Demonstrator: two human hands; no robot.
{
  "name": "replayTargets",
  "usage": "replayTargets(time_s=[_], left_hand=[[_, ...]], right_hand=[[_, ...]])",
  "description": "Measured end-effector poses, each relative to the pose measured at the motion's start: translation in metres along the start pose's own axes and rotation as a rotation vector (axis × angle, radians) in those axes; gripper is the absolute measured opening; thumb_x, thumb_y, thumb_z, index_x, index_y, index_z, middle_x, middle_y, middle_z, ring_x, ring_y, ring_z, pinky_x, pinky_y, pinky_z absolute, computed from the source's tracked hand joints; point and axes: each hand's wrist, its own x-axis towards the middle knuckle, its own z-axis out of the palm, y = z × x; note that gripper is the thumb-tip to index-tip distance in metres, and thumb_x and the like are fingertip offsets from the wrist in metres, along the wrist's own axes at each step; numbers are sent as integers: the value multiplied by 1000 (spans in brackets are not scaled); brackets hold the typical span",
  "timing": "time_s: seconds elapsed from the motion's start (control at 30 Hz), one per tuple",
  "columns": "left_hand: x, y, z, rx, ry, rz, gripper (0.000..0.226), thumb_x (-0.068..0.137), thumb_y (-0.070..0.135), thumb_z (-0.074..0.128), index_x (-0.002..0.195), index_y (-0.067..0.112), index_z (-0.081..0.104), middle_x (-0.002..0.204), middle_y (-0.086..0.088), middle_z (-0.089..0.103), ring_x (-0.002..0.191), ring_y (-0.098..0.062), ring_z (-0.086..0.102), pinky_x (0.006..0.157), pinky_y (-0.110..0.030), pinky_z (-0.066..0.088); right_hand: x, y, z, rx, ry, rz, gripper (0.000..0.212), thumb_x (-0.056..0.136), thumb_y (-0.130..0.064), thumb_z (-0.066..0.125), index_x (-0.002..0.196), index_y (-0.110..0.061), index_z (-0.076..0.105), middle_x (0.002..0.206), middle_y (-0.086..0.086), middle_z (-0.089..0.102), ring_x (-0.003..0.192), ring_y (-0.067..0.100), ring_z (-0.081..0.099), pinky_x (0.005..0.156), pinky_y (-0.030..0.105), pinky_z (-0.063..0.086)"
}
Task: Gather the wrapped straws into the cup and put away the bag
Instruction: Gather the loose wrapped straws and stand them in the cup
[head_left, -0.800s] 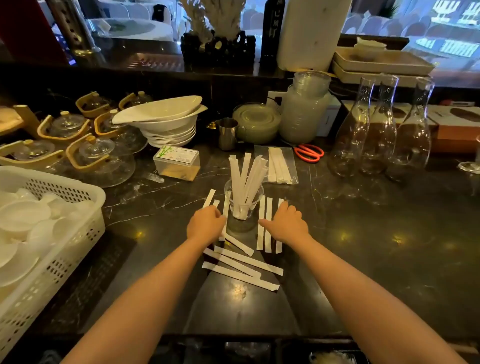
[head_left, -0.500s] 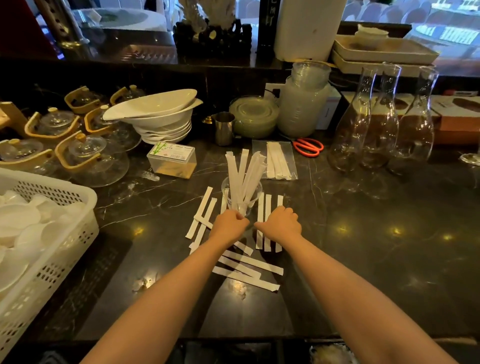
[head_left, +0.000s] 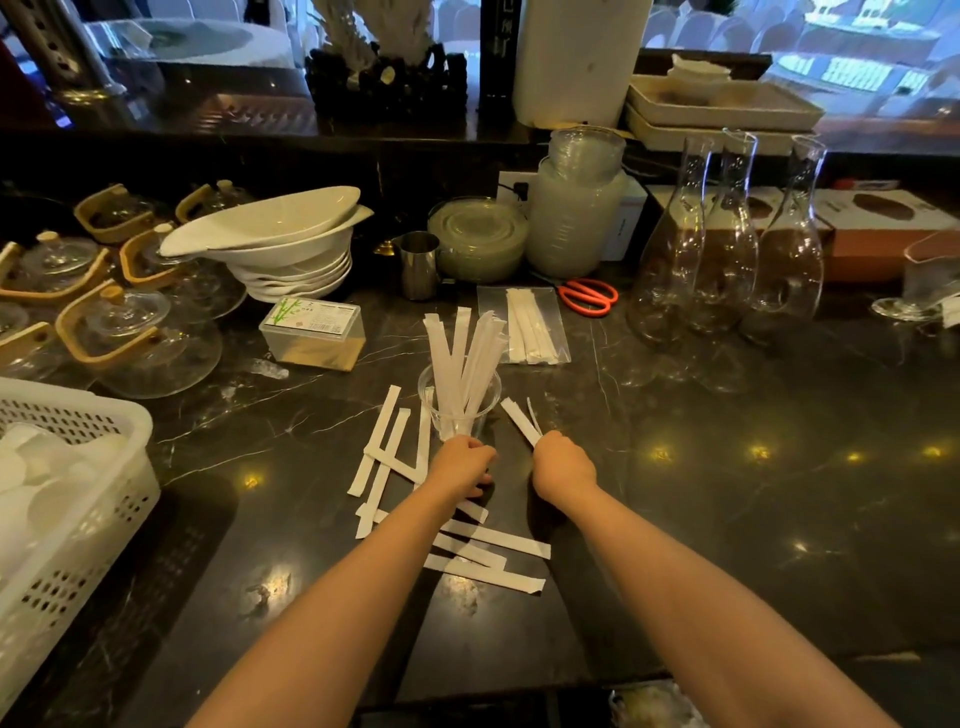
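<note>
A clear plastic cup (head_left: 434, 384) stands mid-counter with several white wrapped straws (head_left: 467, 358) upright in it. My left hand (head_left: 462, 465) rests at the cup's base, fingers curled around it. My right hand (head_left: 561, 462) is closed on a few wrapped straws (head_left: 519, 418) that stick out up and left from the fist. More loose wrapped straws (head_left: 387, 452) lie left of the cup, and others (head_left: 488, 558) lie between my forearms. A clear bag (head_left: 524, 325) with straws inside lies flat behind the cup.
Red scissors (head_left: 589, 296) lie right of the bag. Three glass carafes (head_left: 727, 249) stand at the right, a small clear box (head_left: 314, 332) and stacked white bowls (head_left: 280, 244) at the left. A white basket (head_left: 67, 499) of dishes sits at the near left edge.
My right hand has closed on the straws that lay right of the cup and lifted them off the counter. My left hand slid right, from the loose straws to the cup's base.
</note>
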Motion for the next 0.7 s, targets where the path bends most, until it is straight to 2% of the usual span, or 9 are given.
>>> replayTargets(time_s=[0.1, 0.17, 0.23, 0.33, 0.4, 0.5, 0.6, 0.63, 0.7], left_hand=[[0, 5, 6, -104, -47, -60, 38, 88, 13, 48, 124, 2, 42, 107, -17, 54, 104, -31, 57, 91, -42, 49], [-1, 8, 8, -150, -84, -73, 43, 88, 18, 50, 126, 3, 41, 116, -18, 54, 102, -28, 57, 88, -39, 48], [-2, 9, 13, -172, -152, -42, 48, 86, 26, 54, 127, 6, 41, 122, -15, 54, 104, -25, 56, 86, -36, 47], [-5, 14, 24, -228, -271, 83, 47, 83, 38, 56, 122, 13, 48, 112, -5, 57, 104, -20, 55, 87, -34, 45], [-8, 18, 30, -279, -329, 190, 38, 83, 40, 54, 113, 16, 55, 104, -1, 61, 102, -18, 56, 85, -32, 44], [-14, 22, 33, -337, -345, 323, 25, 89, 35, 45, 99, 20, 63, 100, 5, 69, 100, -12, 61, 81, -26, 45], [-23, 20, 29, -413, -294, 364, 31, 94, 28, 36, 81, 17, 62, 76, 6, 75, 84, -10, 68, 75, -24, 49], [-27, 19, 26, -432, -251, 362, 33, 94, 27, 34, 76, 16, 59, 67, 6, 74, 77, -10, 68, 72, -24, 48], [-33, 17, 16, -508, -155, 354, 34, 95, 26, 33, 70, 16, 54, 51, 4, 68, 64, -11, 65, 68, -28, 48]], right_hand=[[-6, 10, -2, 10, -4, 31, 26, 87, -3, 43, 112, 2, 47, 117, 19, 59, 107, 34, 57, 81, 37, 46], [-10, 17, -4, 123, 15, 44, 26, 88, -4, 39, 113, 3, 43, 119, 23, 55, 109, 39, 54, 85, 42, 45], [-16, 23, -7, 305, 41, -21, 21, 90, -6, 35, 108, 3, 41, 113, 28, 55, 101, 40, 55, 78, 40, 43], [-35, 27, -12, 568, 72, -190, 7, 93, -11, 32, 93, -10, 39, 90, 15, 54, 74, 23, 52, 64, 33, 41], [-50, 25, -16, 644, 55, -290, 15, 93, -12, 31, 100, -15, 44, 89, 5, 56, 79, 19, 54, 65, 29, 46], [-64, 20, -18, 616, 16, -373, 23, 92, -10, 31, 110, -8, 46, 99, 13, 59, 88, 27, 58, 77, 42, 49], [-72, 13, -20, 598, -41, -422, 14, 89, -6, 33, 96, -8, 44, 81, 8, 54, 70, 21, 51, 63, 36, 42], [-74, 9, -20, 580, -66, -437, 15, 87, -6, 34, 97, -10, 45, 83, 7, 54, 72, 21, 52, 64, 35, 42], [-77, 4, -20, 535, -125, -461, 28, 85, -11, 40, 113, -12, 46, 101, 11, 58, 89, 24, 56, 75, 34, 45]])
